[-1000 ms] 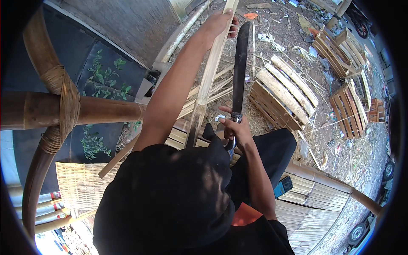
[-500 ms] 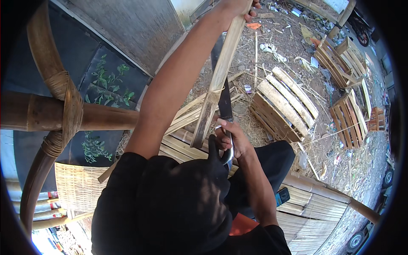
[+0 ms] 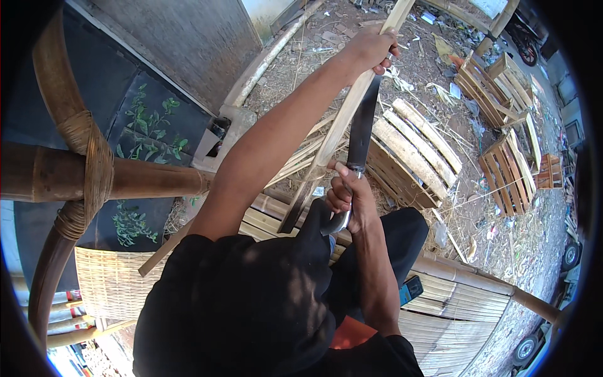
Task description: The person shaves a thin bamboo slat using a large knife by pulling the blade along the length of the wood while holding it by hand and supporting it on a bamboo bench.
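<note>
A long pale bamboo slat (image 3: 343, 119) slants from the top of the view down toward my lap, its lower end dark. My left hand (image 3: 374, 51) is closed round the slat's upper part, with that arm stretched forward. In my right hand (image 3: 357, 200) is the handle of a machete (image 3: 362, 129), whose dark broad blade points up and away. The blade lies along the slat's right side, its tip close under my left hand. My right thumb is up beside the slat; whether it touches is unclear.
Slatted wooden crates (image 3: 411, 151) stand on the littered ground ahead and right. Loose bamboo strips lie beyond my knees. A bamboo bench (image 3: 455, 308) is beneath me, with a phone (image 3: 411, 289) on it. Left are a bound bamboo frame (image 3: 147, 176) and woven panel (image 3: 116, 283).
The blade, partly behind the slat before, now shows beside it on the right. My left hand appears lower and farther right, still round the slat. The view has shifted slightly.
</note>
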Available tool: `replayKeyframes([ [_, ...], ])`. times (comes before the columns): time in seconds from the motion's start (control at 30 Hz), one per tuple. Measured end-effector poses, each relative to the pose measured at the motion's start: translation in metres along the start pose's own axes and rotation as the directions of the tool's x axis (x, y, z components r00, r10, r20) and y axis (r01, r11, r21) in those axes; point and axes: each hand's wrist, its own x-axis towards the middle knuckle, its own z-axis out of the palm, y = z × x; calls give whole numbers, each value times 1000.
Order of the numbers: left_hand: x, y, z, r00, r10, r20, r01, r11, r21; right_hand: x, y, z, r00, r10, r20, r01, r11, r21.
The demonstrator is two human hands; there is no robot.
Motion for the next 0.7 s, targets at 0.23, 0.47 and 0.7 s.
replayKeyframes([
  [0.23,-5,3,2,1000,-10,-20,10,1000,-2,9,7,5,998,20,-65,-18,1000,23],
  [0.47,3,-3,-6,1000,1,-16,-2,998,-67,0,12,7,994,92,-59,-91,995,29],
  [0.7,21,-5,-23,994,102,-44,-107,985,-133,-1,28,4,981,194,-24,-193,980,37],
])
